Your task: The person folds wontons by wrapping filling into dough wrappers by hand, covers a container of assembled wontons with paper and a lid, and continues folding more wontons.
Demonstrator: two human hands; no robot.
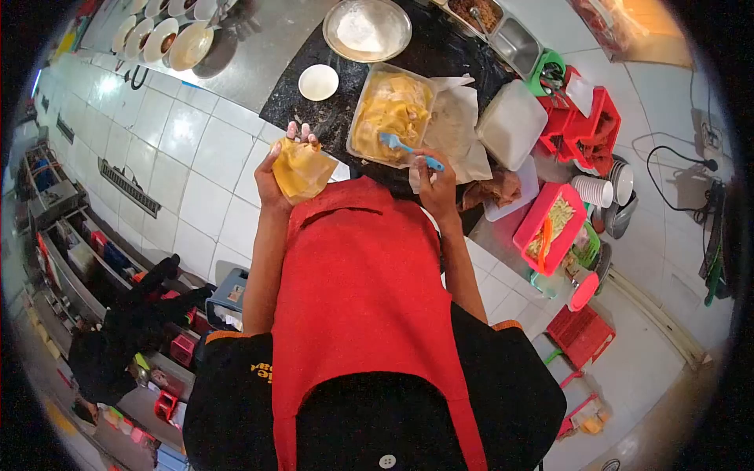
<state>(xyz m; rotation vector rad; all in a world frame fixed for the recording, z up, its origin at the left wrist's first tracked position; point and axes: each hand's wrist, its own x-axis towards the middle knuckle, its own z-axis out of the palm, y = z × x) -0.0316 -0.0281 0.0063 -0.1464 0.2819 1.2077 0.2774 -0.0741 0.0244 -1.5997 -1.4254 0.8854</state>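
Observation:
On the palm of my left hand (271, 179) lies a thin yellow wrapper sheet (301, 169), with the fingertips showing past its upper edge. My right hand (436, 187) is closed around the handle of a blue spatula (408, 149). The spatula's head rests at the yellow sheets (391, 106) inside a clear rectangular tub (353, 135). White paper (457, 125) lies just right of the tub. A small white bowl (318, 82) and a metal bowl with white powder (367, 30) stand beyond my hands.
White bowls (161, 39) stand at the upper left. A lidded container (512, 124), red bins (601, 129), a pink tray (550, 224) and stacked cups (592, 191) are on the right. Another person in black (118, 337) is at the lower left.

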